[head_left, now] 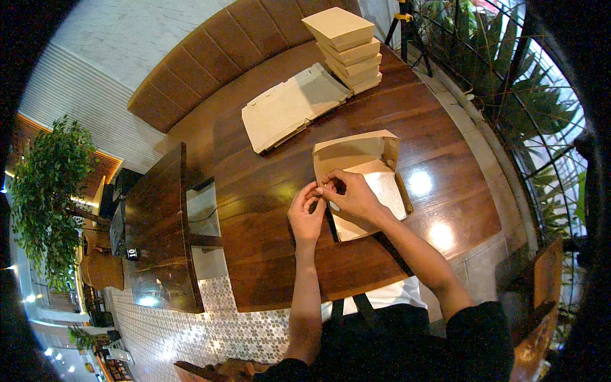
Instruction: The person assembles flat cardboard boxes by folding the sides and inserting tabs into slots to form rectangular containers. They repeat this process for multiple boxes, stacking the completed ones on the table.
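Note:
An open cardboard box (385, 193) rests on the dark wooden table (261, 204) in front of me, its lid raised on the far side. At the box's left edge, my left hand (307, 209) pinches with bent fingers. My right hand (351, 194) reaches across the box and meets it there, thumb and forefinger curled together. Both hands appear to grip the box's left side wall or flap; the fingertips partly hide the exact spot.
Beyond the box lies a pile of flat, unfolded cardboard boxes (296, 105). Folded boxes (350, 54) stand stacked beside it. A brown padded bench (223, 54) runs behind the table. Another wooden table (159, 235) is at the left, across a gap; plants (534, 95) line the right.

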A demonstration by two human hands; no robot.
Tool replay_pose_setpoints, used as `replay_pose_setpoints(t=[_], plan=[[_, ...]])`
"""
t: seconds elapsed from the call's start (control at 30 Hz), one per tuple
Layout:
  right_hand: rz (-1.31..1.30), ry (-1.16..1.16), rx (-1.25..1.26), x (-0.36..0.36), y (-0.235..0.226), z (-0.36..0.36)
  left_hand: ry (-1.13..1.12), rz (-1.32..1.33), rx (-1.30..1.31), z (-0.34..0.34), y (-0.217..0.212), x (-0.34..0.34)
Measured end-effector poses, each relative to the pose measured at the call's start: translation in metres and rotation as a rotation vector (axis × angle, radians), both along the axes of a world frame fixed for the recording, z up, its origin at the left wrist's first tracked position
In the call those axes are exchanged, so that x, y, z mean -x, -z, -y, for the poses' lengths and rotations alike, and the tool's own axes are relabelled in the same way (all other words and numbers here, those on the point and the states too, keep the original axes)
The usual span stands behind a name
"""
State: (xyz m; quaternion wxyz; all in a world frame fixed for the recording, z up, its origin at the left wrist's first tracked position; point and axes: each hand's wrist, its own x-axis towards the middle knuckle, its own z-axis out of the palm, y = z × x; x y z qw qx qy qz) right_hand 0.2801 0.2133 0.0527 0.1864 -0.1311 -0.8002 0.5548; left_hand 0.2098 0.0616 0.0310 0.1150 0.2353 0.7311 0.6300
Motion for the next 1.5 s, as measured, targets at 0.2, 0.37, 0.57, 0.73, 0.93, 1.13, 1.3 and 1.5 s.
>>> replay_pose_setpoints(t=[0.2, 0.37, 0.57, 0.73, 0.93, 1.13, 1.3, 1.5], plan=[[-0.010, 0.212, -0.029, -0.002, -0.009, 0.003, -0.028, -0.107, -0.065, -0.025, -0.001, -0.011], [-0.154, 0.275, 0.008, 0.001, -0.007, -0.006, -0.033, -0.100, -0.101, -0.036, -0.001, -0.017], [-0.133, 0.083, -0.095, 0.002, 0.010, -0.013, 0.006, -0.057, 0.011, -0.024, 0.003, -0.002], [-0.160, 0.104, -0.231, 0.004, 0.023, -0.010, 0.074, 0.180, 0.058, -0.017, 0.003, 0.015], [-0.061, 0.110, -0.144, 0.003, 0.022, -0.008, 0.015, 0.080, 0.197, -0.024, -0.003, 0.015], [0.041, 0.124, -0.134, 0.004, 0.022, -0.006, -0.062, -0.152, 0.294, -0.026, -0.001, 0.017], [-0.080, 0.126, -0.172, 0.005, 0.023, -0.004, -0.008, -0.094, 0.225, -0.023, 0.000, 0.023], [-0.040, 0.201, -0.330, 0.002, 0.019, 0.010, -0.035, -0.117, 0.224, -0.022, -0.008, 0.024]])
